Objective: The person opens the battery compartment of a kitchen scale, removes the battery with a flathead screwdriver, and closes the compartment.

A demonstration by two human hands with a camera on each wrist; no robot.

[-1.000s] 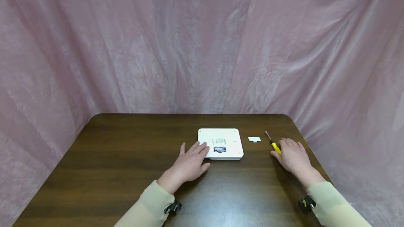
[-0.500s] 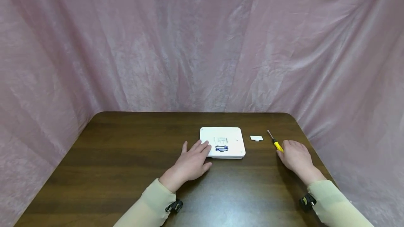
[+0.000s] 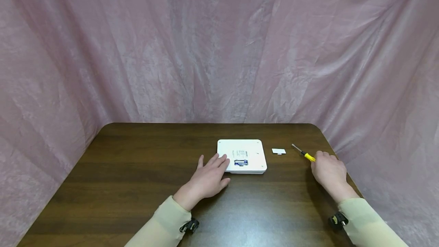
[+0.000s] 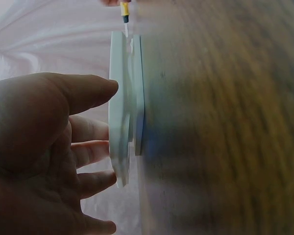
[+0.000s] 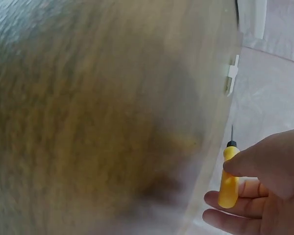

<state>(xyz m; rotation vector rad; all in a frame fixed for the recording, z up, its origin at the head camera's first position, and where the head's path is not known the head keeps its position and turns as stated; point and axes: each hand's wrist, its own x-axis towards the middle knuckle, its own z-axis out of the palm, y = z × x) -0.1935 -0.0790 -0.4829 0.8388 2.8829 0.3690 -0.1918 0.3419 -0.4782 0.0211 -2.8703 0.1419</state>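
Observation:
A flat white device (image 3: 247, 149) lies on the table, its underside up, with a small open battery compartment holding a blue battery (image 3: 241, 162). My left hand (image 3: 205, 178) rests its straight fingers on the device's near left corner; the left wrist view shows the fingertips against the white casing (image 4: 118, 105). To the right, my right hand (image 3: 330, 172) grips a screwdriver with a yellow handle (image 5: 229, 188) between thumb and fingers. Its thin shaft (image 3: 297, 148) points away and to the left. Between device and screwdriver lies a small white battery cover (image 3: 279, 151) with a tab.
The dark brown wooden table (image 3: 137, 163) has rounded far corners. A pink curtain (image 3: 219, 48) hangs behind and around it. My right hand is close to the table's right edge.
My right hand has moved to the right, carrying the screwdriver, whose shaft now leans more to the left. The left hand stays on the device.

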